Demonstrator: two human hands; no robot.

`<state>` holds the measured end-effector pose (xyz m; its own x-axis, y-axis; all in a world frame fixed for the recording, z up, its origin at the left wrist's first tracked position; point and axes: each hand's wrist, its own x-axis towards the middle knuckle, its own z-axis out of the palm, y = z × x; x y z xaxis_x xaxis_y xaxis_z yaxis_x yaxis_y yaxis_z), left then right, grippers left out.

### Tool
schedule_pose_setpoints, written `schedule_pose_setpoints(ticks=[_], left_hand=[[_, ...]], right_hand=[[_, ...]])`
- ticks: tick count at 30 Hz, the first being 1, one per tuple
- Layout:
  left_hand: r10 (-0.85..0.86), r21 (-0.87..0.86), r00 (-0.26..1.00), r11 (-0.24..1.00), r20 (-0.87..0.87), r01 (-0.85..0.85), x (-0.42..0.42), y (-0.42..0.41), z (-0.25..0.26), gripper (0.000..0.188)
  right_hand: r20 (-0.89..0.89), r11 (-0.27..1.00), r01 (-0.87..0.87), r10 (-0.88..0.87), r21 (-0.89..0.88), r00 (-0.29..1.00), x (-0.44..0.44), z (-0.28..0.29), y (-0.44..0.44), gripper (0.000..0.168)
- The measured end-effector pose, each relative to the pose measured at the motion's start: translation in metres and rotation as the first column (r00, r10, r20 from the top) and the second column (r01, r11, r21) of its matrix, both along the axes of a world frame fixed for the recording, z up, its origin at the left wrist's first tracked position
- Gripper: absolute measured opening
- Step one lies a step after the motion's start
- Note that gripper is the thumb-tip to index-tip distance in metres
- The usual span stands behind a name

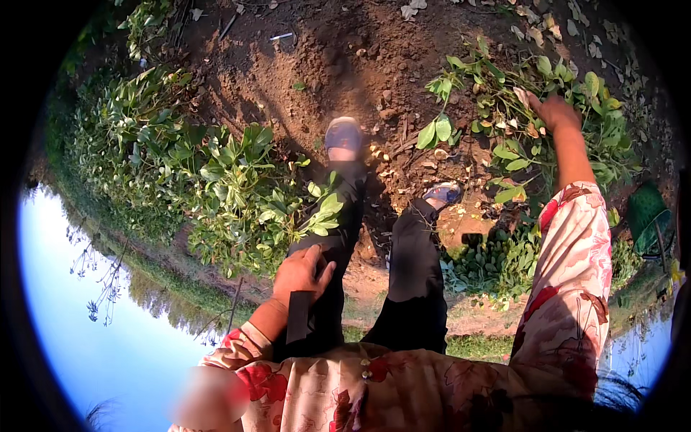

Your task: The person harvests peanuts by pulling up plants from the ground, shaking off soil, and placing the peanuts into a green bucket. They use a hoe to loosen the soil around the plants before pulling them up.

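Note:
My right hand reaches out at the upper right, its fingers at the stems of a heap of uprooted leafy plants. Whether the fingers close on the stems cannot be made out. A pale, flat piece shows at the fingertips. My left hand rests near my left thigh, thumb apart from the fingers, beside the tips of a leafy green plant. Nothing can be seen held in it. A large bank of the same green plants spreads out to the left.
Loose reddish soil lies ahead, with dry leaves and a small white stick on it. My shoes stand on the soil. At the far right is a green basket or bucket. More low plants grow behind my right foot.

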<state>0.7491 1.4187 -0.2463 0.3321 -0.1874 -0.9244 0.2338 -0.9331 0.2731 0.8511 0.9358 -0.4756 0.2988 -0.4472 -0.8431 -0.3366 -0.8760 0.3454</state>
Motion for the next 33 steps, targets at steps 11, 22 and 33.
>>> schedule_pose_setpoints(ticks=[11,22,33], left_hand=[[0.392,-0.141,0.920,0.912,0.018,-0.386,0.009,-0.198,-0.202,0.102],[-0.232,-0.174,0.934,0.943,0.273,0.285,0.008,-0.247,-0.160,0.046],[-0.304,-0.237,0.947,0.932,-0.108,0.272,-0.128,-0.130,-0.013,0.045]], right_hand=[[-0.175,0.109,0.916,-0.966,0.386,0.189,-0.104,-0.025,0.138,0.092],[0.008,0.011,0.683,-1.000,0.731,0.008,-0.136,-0.018,0.123,0.023],[0.074,0.288,0.650,-0.939,0.703,0.336,-0.320,0.138,0.237,0.024]])
